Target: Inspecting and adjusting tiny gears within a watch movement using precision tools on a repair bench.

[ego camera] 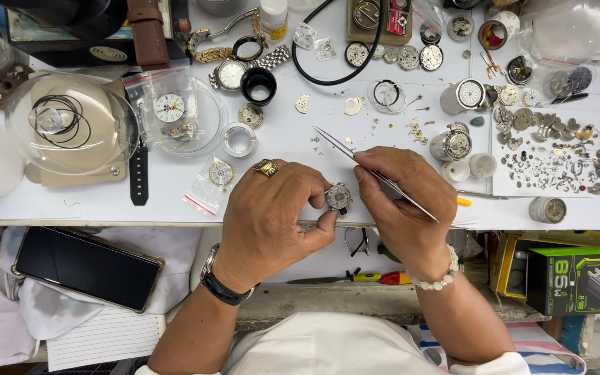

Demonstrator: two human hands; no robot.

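View: looking straight down from the person's head at a white desk (pixel 105 201) crowded with watch parts.

Left hand: the left hand (pixel 272 215) is near the front edge of the desk, about the middle. Its fingers are closed around a small round watch movement (pixel 339 197), pinching it by the rim between thumb and fingertips. A gold ring (pixel 266 167) is on one finger and a dark wristwatch (pixel 222 285) is on the wrist.

Right hand: the right hand (pixel 407 208) is just beside the left, to its right. Its fingers are closed on a pair of slim metal tweezers (pixel 369 170). The tweezers slant across the hand, with the pointed tips aimed up and to the left, away from the movement. A white bead bracelet (pixel 439 278) is on this wrist.

Watch movement: held just above the desk near its front edge, between the two hands, face up, touching the left fingers.

Left side of desk: a clear glass dome (pixel 71 125) covers thin black ring gaskets. Beside it lies a clear bag with a white dial (pixel 169 107), and a black watch strap (pixel 138 175) lies flat.

Back of desk: a black eye loupe (pixel 259 85), a silver watch on a metal band (pixel 230 73) and a looped black cable (pixel 335 69).

Right side of desk: a white sheet strewn with tiny gears and screws (pixel 550 153), with small metal watch cases near it.

Below the front edge: a black phone (pixel 85 267) rests on white cloth, to the left of the person's arm.
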